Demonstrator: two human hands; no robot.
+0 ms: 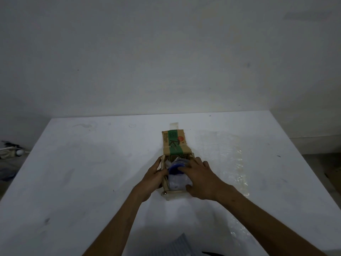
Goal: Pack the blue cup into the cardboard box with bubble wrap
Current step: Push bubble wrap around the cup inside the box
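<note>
A small cardboard box [175,145] with a green printed band stands open in the middle of the white table, its lid flap tilted back. Inside it lies the blue cup [175,168] wrapped in clear bubble wrap [178,182]. My left hand [154,177] grips the box's left wall. My right hand [200,177] lies over the wrapped cup, fingers on the blue rim and thumb at the box's near right corner.
A long sheet of clear bubble wrap [230,163] lies flat on the table [83,172] to the right of the box. A strip of tape [174,125] sits behind the box. A wall rises behind the table. Cables lie on the floor at far left.
</note>
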